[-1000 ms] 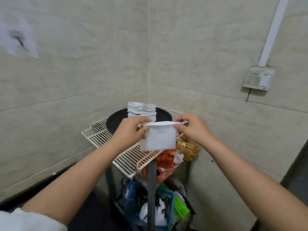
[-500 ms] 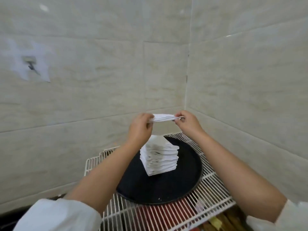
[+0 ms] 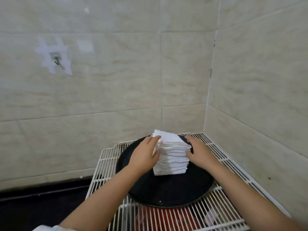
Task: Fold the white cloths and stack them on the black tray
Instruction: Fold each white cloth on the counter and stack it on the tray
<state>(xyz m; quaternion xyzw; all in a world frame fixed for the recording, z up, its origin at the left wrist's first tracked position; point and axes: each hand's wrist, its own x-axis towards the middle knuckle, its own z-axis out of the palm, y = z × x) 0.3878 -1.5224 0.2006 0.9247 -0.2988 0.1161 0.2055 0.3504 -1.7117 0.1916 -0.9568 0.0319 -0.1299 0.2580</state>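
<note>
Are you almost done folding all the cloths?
Many are done: a tall stack of folded cloths stands on the black tray. Right now the left hand and right hand are at the stack's sides near the top, seemingly settling the top cloth. No unfolded cloths are in view, so I can't tell how many remain.

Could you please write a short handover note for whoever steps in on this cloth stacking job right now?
Left hand: against the left side of the stack of folded white cloths, fingers on its upper edge.
Right hand: against the right side of the stack, fingers loosely curled.
The stack stands on the black tray, which sits on the white wire rack in the wall corner.
Done: many cloths folded and stacked, the top one laid on.
Left: square up the stack, which looks a little uneven. No loose cloths are in view.
</note>
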